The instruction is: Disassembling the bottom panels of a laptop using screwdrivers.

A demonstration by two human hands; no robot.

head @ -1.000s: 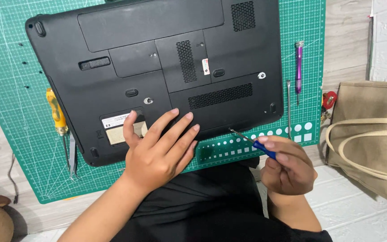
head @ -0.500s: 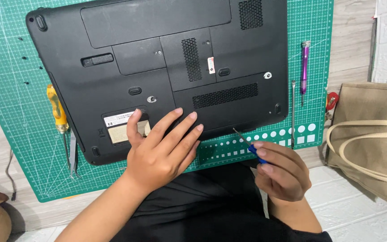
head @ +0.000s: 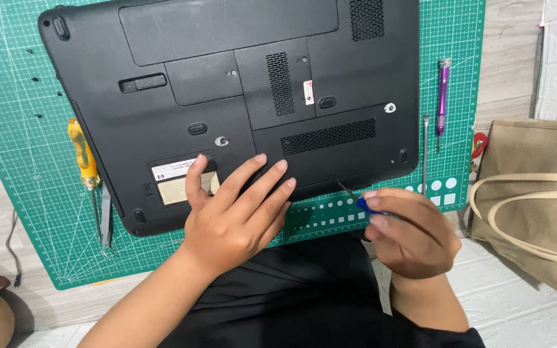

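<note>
Now the right hand (head: 414, 235) sits a little lower and closer to the body than a second ago, when its blue-handled screwdriver (head: 358, 200) reached out toward the laptop's edge with the handle plainly showing. The fingers have curled over the handle, pinching it, so only a bit of blue and the thin metal shaft show; the tip lies at the laptop's near edge, though whether it touches cannot be told. The left hand (head: 236, 219) has barely shifted: it rests flat on the underside of the black laptop (head: 240, 96), fingers spread, fingertips (head: 260, 158) near the long vent slot, thumb beside the pale label.

The laptop lies upside down on the green cutting mat (head: 8, 148), slightly turned, its near edge running just in front of both hands. A strip of bare mat lies between that edge and the mat's own border, under the right hand. On the left, the yellow-handled screwdriver (head: 80, 149) and tweezers (head: 106, 219) lie just beside the laptop's side, leaving a narrow gap. On the right, a purple screwdriver (head: 443, 96) and a thin metal rod (head: 425, 154) lie in the strip of mat beside the laptop. A tan bag (head: 536, 193) sits on the tabletop (head: 510, 77), near the right hand.
</note>
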